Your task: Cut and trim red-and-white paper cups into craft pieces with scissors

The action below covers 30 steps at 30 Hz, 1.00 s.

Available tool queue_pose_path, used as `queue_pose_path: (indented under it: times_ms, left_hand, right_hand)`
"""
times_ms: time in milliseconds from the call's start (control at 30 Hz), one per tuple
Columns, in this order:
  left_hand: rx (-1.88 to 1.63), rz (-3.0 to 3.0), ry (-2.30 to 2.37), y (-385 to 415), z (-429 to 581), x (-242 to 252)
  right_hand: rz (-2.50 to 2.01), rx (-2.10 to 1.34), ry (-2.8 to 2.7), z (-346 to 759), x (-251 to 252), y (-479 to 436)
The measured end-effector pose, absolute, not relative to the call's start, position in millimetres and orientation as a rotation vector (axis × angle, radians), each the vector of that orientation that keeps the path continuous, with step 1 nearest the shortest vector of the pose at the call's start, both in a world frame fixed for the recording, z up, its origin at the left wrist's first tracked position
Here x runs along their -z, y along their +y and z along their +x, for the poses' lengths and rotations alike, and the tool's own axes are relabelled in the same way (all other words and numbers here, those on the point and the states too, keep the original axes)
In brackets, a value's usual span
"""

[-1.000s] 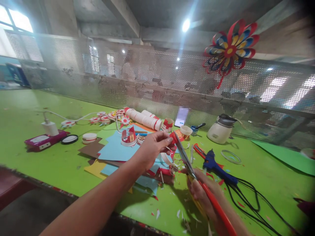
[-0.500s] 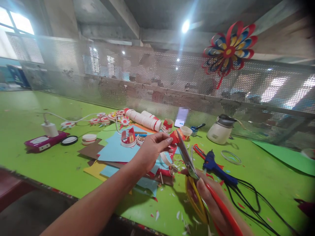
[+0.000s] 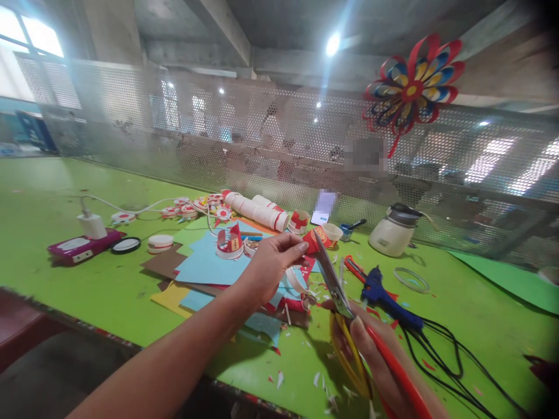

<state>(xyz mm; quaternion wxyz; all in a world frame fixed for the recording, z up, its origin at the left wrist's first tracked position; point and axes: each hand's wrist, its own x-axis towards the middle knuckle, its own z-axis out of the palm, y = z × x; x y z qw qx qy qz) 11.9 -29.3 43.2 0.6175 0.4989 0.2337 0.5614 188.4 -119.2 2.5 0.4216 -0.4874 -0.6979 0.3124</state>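
Note:
My left hand (image 3: 271,265) reaches in from the lower left and pinches a small red paper piece (image 3: 311,241) between thumb and fingers. My right hand (image 3: 376,358) grips a pair of scissors (image 3: 338,291) with red and yellow handles at the lower right. The scissor blades point up and left, and their tips meet the red paper piece. Both hands hover above a green table (image 3: 87,291) strewn with paper scraps.
Coloured paper sheets (image 3: 201,267) lie under my left hand. A blue glue gun (image 3: 384,297) with black cables sits to the right. A stack of paper cups (image 3: 257,210), a white pot (image 3: 395,231), a pink power strip (image 3: 81,245) and a wire mesh wall (image 3: 262,139) surround them.
The scissor handles have spread apart, the yellow loop swinging down from the red one. My left hand keeps its pinch on the red paper and has hardly moved.

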Motion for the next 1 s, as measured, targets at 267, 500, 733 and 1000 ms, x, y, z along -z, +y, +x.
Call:
queue_pose_path:
  times_ms: [267, 500, 733, 1000]
  left_hand:
    - [-1.288, 1.132, 0.511, -29.8, 12.1, -43.8]
    - [-1.280, 1.134, 0.494, -29.1, 11.1, -43.5]
    - [-1.282, 1.137, 0.488, -27.4, 11.6, -41.8]
    - [-1.278, 1.153, 0.481, -29.2, 10.8, -44.4]
  right_hand:
    - [-1.240, -0.740, -1.780, 187.4, -8.8, -121.5]
    - [-1.237, -0.768, -1.780, 189.0, -8.6, -121.4]
    - [-1.247, -0.805, -1.780, 190.8, -6.2, -120.8]
    - [-1.230, -0.777, -1.784, 191.0, -4.2, -120.3]
